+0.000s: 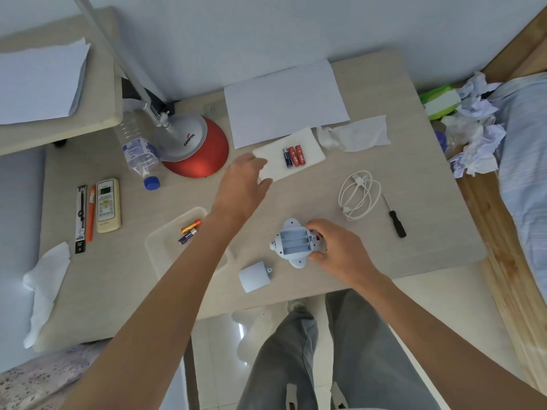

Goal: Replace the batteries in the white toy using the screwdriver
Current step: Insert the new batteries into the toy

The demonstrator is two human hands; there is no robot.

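- Toy (pixel 291 243) lies underside up on the table (pixel 296 199), near the front edge. Its battery bay is uncovered and all three slots are empty.
- Right hand (pixel 337 247) grasps the toy's right end, thumb on the near side and fingers curled over the far side.
- Left hand (pixel 245 179) is reached forward with fingers loosely extended, holding nothing. It sits over the near-left corner of the tissue (pixel 310 143); I cannot tell whether it touches it.
- Three batteries (pixel 293 156), one blue and two red, lie side by side on the tissue, just right of the left hand.
- Cover (pixel 255 276) lies on the table at the toy's near-left, apart from it.
- Tray (pixel 157 244), left of the toy and partly under my left forearm, holds two cells (pixel 189 230), one orange and one purple.
- Screwdriver (pixel 395 218) lies well to the right of the toy, beside a coiled white cable (pixel 358 195). Neither hand is on it.
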